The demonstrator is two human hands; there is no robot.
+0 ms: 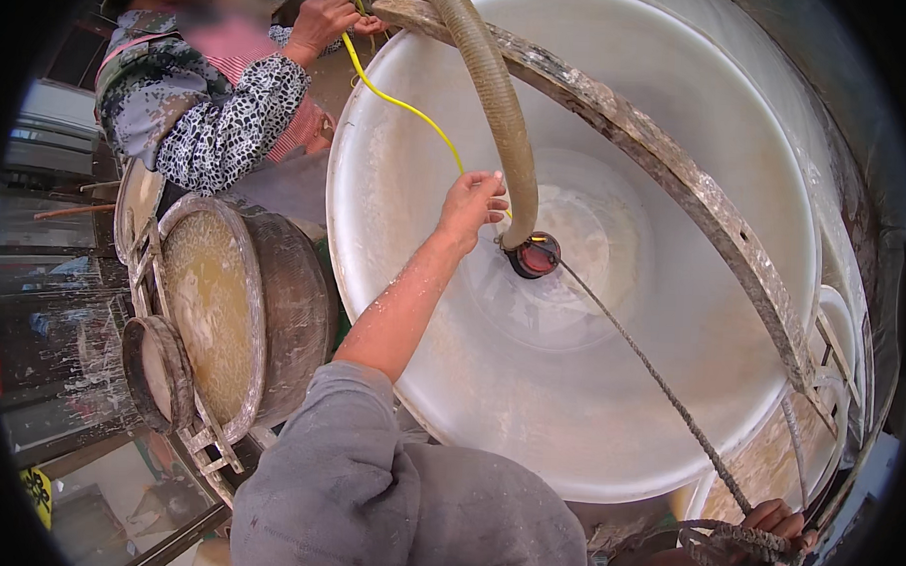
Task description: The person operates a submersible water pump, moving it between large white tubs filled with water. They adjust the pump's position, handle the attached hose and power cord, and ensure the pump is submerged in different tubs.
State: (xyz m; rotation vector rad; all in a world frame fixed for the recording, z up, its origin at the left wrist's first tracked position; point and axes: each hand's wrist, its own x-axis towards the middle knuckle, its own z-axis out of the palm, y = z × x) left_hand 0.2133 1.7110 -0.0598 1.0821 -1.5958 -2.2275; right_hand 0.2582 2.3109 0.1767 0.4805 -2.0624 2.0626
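A submersible pump (532,256) with a dark body and reddish top hangs inside a large white plastic vat (392,303). A thick ribbed hose (504,98) bends down to it over the far rim. My left hand (472,209) is over the vat beside the hose, fingers partly curled. A yellow cable (407,105) runs behind or through that hand; which one cannot be told. At the lower right, my right hand (777,526) grips a dark braided rope (645,364) and its coils. Taut, the rope slants down to the pump.
A weathered wooden beam (652,140) spans the vat. At the left stands a wooden tub (209,312) of cloudy yellowish liquid, with a round sieve (158,374) on its rack. Another person's hand (327,17) holds the yellow cable. More white vats (837,326) stand at the right.
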